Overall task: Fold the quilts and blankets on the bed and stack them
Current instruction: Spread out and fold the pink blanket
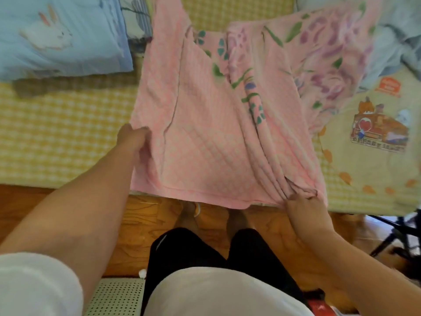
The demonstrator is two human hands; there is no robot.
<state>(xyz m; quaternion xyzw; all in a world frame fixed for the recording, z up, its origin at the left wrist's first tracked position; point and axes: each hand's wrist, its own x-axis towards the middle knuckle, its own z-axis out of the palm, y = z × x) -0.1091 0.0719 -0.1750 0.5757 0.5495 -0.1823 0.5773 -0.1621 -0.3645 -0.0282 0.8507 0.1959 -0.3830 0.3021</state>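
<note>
From the head camera, you are partway through folding the pink quilt (pixel 205 137), which lies across the yellow checked bed (pixel 57 133) with its near hem hanging just over the mattress edge. Your left hand (pixel 133 139) pinches the quilt's left edge, thumb and fingers closed on the fabric, while your right hand (pixel 303 202) has its fingers curled round the bunched near right corner, where several layers gather into pleats. The far half, floral side up, is rumpled and not yet squared, so this looks like an early fold. The next move probably calls for pulling both grips apart to take out the slack, then carrying the near edge over to meet the far one with corners matched. Watch the crowding: a beige cartoon-print blanket (pixel 369 144) lies under or just beside the quilt's right side, and it may drag along if you lift carelessly. A blue rabbit-print quilt (pixel 57 35) sits folded at the far left, a likely base for the stack. A pale grey-blue cover (pixel 398 42) lies crumpled at far right, unfolded.
</note>
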